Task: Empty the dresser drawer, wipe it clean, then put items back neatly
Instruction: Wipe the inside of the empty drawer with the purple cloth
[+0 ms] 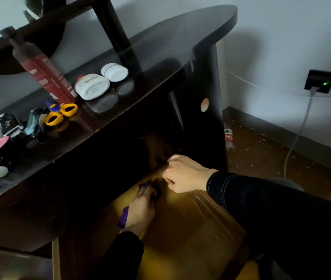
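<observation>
— Where are our hands, relative to the drawer (191, 229)?
— Our left hand (142, 207) lies inside it, back up, fingers bent over a purple cloth (123, 218). Our right hand (182, 174) is at its far end, fingers curled, thumb on top.
— Is the right hand gripping anything?
— We cannot tell. Our dark-sleeved right forearm crosses the drawer's right side.

No text legible. White print on the red spray can (48, 77) on the dresser top (160, 53) is blurred. So is the label of the white bottle (91, 86) beside the can, and the red label on the plastic bottle (229, 138) on the floor right of the dresser.
</observation>
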### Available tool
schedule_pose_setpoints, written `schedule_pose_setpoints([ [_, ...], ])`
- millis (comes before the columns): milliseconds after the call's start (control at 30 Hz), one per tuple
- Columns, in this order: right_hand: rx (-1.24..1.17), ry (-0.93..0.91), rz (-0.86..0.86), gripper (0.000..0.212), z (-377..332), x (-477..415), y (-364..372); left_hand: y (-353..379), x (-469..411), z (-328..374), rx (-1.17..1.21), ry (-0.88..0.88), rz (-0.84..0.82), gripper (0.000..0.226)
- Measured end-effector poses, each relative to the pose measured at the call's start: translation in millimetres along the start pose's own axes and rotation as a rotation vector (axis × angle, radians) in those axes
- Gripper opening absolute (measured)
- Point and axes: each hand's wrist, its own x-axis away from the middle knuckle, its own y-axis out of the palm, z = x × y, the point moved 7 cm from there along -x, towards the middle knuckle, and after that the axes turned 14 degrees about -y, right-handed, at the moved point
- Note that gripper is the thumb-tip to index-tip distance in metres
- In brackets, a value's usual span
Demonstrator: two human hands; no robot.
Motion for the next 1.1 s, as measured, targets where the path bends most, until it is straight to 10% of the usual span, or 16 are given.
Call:
schedule_pose_setpoints([
  [1100, -0.111, 0.271, 0.284, 0.012, 4, 61, 17, 5, -51, 15, 0.081, -0.094, -0.065, 0.026],
])
